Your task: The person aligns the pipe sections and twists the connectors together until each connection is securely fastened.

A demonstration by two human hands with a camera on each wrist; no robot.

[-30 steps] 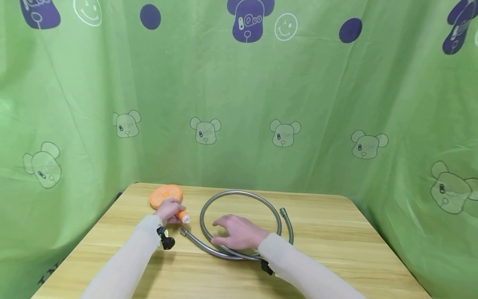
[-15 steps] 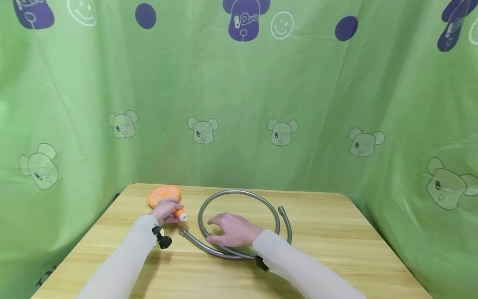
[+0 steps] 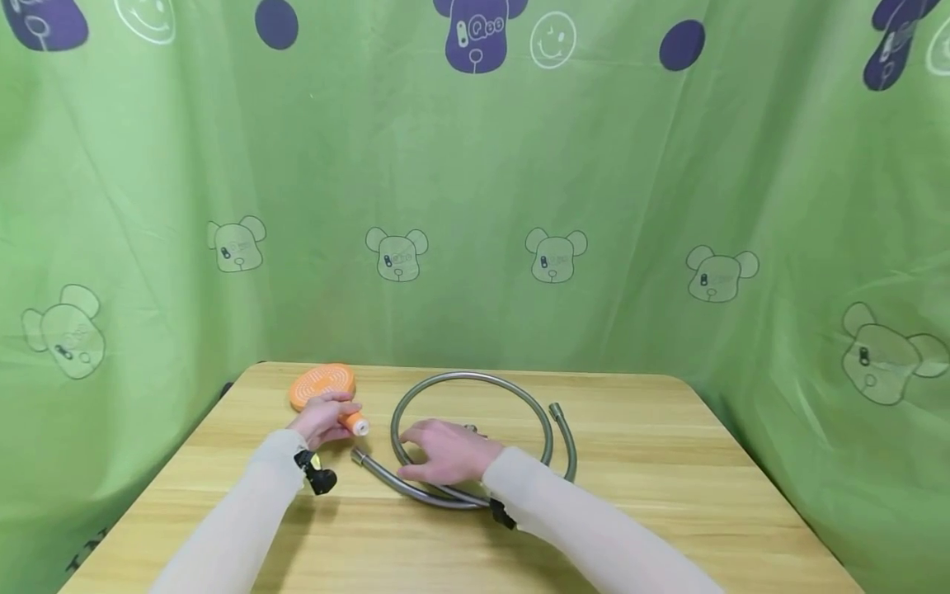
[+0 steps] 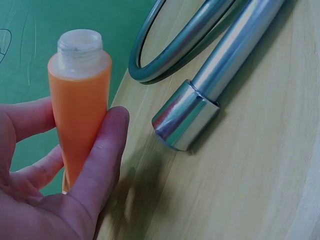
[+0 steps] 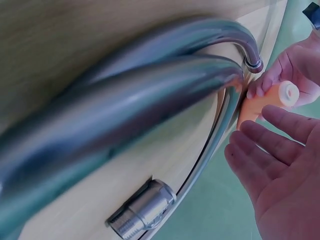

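At the table's left, my left hand [image 3: 321, 419] holds an orange shower head by its handle, thumb on one side and fingers on the other. The round, dotted spray face [image 3: 323, 384] shows beyond the hand. In the left wrist view the white threaded end of the handle [image 4: 80, 52] points up. A grey metal shower hose [image 3: 467, 376] lies coiled mid-table, one end fitting [image 4: 185, 117] close to the left hand. My right hand [image 3: 445, 452] hovers over the coil's left part, its fingers extended and holding nothing.
A small metal threaded fitting [image 5: 145, 207] lies inside the hose loop. The hose's other end [image 3: 557, 411] lies at the coil's right. Green printed curtains [image 3: 475, 181] stand around the wooden table [image 3: 668, 495].
My right hand has drifted left across the coil, and the small metal fitting inside the loop now shows behind it. The left hand keeps its hold on the shower head. The head view has shifted slightly.
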